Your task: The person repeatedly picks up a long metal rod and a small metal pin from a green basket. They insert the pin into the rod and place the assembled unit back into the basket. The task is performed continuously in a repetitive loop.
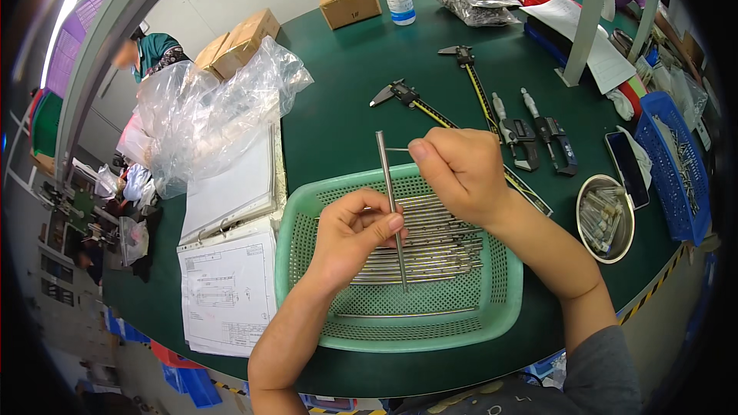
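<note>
Rod (387, 165) stands nearly upright over the green basket (415, 344), pinched in my left hand (350, 238), presumably for steadiness; my right hand (465, 173) curls closed around 1 thin pin (398, 149), apparently levelled at the rod's side

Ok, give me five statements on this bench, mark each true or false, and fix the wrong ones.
1. The left hand holds a metal rod. True.
2. The right hand is flat and empty. False: it pinches a thin pin.
3. The spray bottle stands beside a cardboard box. True.
4. The green basket is empty. False: more metal rods lie in it.
5. Two calipers lie on the table. True.
</note>
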Action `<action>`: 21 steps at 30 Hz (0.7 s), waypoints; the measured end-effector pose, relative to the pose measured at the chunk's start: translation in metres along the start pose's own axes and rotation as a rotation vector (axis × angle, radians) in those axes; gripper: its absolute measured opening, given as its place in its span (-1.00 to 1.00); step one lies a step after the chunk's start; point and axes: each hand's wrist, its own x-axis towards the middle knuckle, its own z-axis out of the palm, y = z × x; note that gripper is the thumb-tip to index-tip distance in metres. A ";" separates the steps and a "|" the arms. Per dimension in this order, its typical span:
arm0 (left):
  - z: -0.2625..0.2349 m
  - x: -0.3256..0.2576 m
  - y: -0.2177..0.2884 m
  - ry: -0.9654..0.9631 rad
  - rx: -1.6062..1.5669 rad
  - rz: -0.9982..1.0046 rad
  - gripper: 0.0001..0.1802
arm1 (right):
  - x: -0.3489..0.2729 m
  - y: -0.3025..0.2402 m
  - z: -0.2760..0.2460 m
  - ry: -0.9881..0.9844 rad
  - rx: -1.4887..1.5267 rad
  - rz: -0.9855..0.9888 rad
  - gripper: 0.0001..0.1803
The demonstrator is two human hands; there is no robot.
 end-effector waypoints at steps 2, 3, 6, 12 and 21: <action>-0.002 0.000 -0.002 -0.022 0.025 0.035 -0.92 | -0.001 0.002 0.001 -0.038 -0.014 -0.009 -0.71; -0.001 0.000 -0.001 -0.026 0.028 0.034 -0.92 | -0.001 0.002 0.002 -0.036 -0.012 -0.005 -0.70; 0.001 -0.001 0.002 -0.023 0.029 0.029 -0.92 | -0.001 0.002 0.005 -0.020 -0.006 0.003 -0.69; -0.001 0.000 0.000 0.037 -0.071 -0.004 -0.91 | -0.001 0.000 0.004 0.092 0.068 -0.019 -0.71; -0.001 -0.001 -0.001 0.014 -0.085 0.003 -0.90 | -0.001 0.001 0.003 -0.006 0.053 -0.120 -0.71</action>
